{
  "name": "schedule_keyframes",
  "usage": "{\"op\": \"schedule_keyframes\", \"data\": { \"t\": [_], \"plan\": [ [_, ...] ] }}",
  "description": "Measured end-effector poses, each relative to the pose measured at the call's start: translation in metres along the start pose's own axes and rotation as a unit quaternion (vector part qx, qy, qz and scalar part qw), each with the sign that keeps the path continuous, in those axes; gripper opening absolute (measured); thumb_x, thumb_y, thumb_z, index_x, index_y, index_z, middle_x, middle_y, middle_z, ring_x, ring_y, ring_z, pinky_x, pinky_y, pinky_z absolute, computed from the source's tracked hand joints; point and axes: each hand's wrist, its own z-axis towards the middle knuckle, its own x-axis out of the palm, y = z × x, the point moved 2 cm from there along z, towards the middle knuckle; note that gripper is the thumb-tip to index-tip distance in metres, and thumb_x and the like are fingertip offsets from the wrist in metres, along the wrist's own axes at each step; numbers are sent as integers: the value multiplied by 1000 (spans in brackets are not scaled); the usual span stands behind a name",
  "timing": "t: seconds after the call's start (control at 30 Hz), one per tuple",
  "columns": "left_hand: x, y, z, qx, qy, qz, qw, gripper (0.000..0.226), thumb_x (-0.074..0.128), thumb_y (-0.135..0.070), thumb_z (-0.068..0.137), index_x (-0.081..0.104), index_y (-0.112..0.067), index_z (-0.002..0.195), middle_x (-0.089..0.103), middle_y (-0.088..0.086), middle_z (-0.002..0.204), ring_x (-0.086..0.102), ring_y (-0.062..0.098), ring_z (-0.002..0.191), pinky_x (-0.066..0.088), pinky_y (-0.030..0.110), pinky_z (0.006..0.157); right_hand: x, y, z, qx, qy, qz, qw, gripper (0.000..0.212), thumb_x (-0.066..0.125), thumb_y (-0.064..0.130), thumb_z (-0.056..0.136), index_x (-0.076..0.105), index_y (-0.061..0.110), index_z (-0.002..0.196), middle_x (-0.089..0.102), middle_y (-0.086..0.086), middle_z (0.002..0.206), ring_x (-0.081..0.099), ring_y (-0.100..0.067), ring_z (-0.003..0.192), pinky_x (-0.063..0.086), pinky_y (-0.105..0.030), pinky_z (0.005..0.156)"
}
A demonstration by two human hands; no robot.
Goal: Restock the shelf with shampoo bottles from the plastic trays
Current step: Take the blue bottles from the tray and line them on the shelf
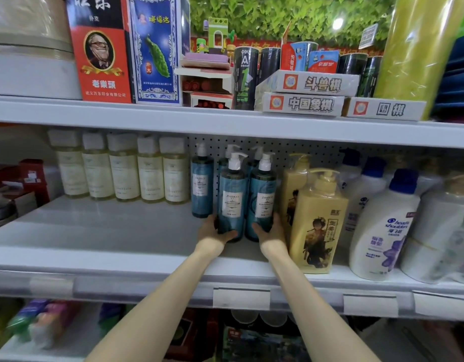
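Left hand (214,231) round left blue bottle (231,202), right hand (269,228) round right blue bottle (262,199) — upright on shelf (95,231).

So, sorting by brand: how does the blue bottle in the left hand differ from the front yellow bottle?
Blue bottle: slim, white pump; yellow bottle: wider, yellow pump. The left hand grips the blue bottle; no hand holds the yellow bottle. Both are upright pump bottles.

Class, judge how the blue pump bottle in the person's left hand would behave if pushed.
Probably tippy: the left blue bottle is tall and narrow, gripped by the left hand only near its base. Likely stiff, fairly heavy: it looks full.
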Motion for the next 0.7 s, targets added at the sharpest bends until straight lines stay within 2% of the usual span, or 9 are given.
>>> {"op": "schedule_keyframes", "data": {
  "t": [0.33,0.7],
  "plan": [
    [1,5,4,-7,-8,-13,1000,64,77,-9,76,46,-4,132,56,14,133,53,30,121,43,44,103,-2,-2,2,-3,8,-6,1000,74,63,20,91,21,14,152,27,-7,157,27,-28,144,25,-44,117],
    [1,5,4,-17,-7,-1,1000,64,75,-11,79,43,-6,134,54,13,134,52,30,122,42,39,102,-3,2,-1,6,10,-2,1000,74,62,19,92,20,16,152,27,-7,158,27,-28,144,25,-45,117]
  ]
}}
